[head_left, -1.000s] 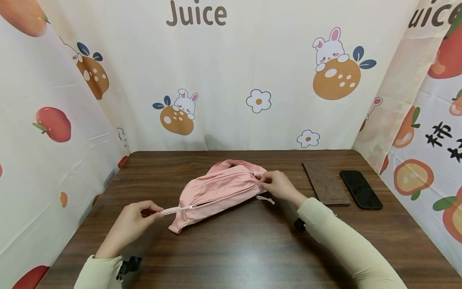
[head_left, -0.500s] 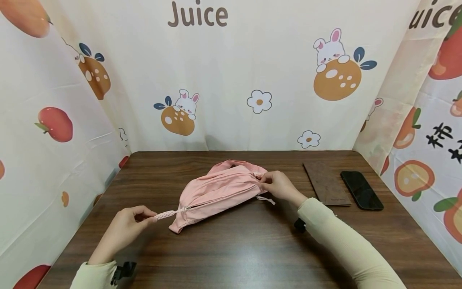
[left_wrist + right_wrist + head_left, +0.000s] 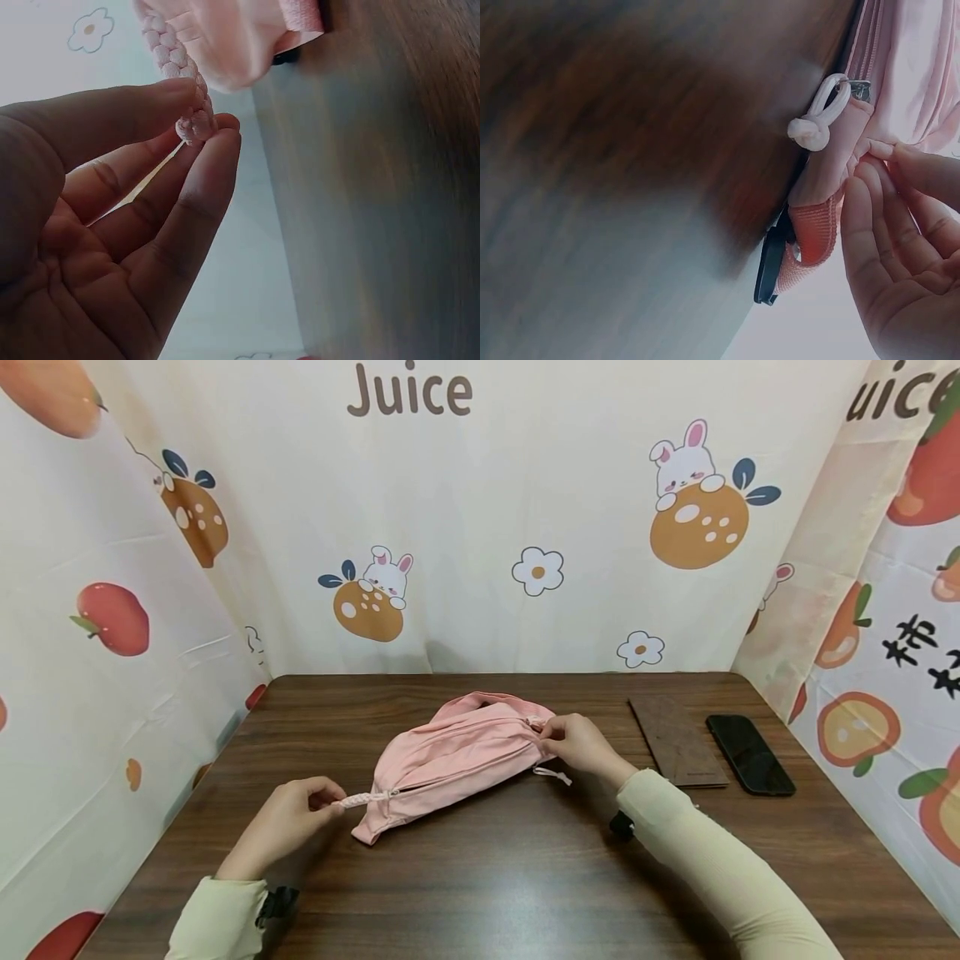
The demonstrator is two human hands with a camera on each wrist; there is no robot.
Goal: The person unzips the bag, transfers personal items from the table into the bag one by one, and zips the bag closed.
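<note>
A pink waist bag (image 3: 457, 752) lies slantwise on the dark wooden table, its strap looped behind it. From the zipper at its left end runs a braided pale-pink zipper pull (image 3: 174, 56). My left hand (image 3: 288, 822) pinches the free end of that pull between thumb and fingertips. At the bag's right end my right hand (image 3: 581, 745) pinches a fold of the fabric, as the right wrist view shows. Just beside those fingers hang a knotted white cord (image 3: 810, 131) on a metal zipper slider and a black buckle (image 3: 769, 266) on pink webbing.
To the right of the bag lies a flat brown wallet-like case (image 3: 678, 743), and beyond it a black phone (image 3: 750, 754). A fruit-and-rabbit printed curtain (image 3: 465, 510) stands behind the table (image 3: 480, 893) and along both sides.
My left hand first drew back to the left, stretching the braided pull, then came back toward the bag. The right hand and the bag stay nearly where they were.
</note>
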